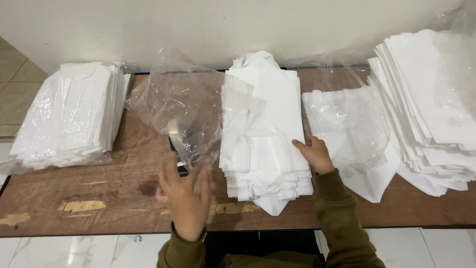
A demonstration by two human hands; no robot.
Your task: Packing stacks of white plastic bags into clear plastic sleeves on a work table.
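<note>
From the head view, the left hand (184,198) spreads loose, blurred fingers at the lower edge of a crinkled clear plastic bag (173,106) on the scuffed brown wooden table (89,196). The right hand (314,154) presses curled fingers against the right side of a squared stack of flat white fabric bags (265,134), gripping nothing. A plastic-wrapped white bundle (67,116) lies far left.
</note>
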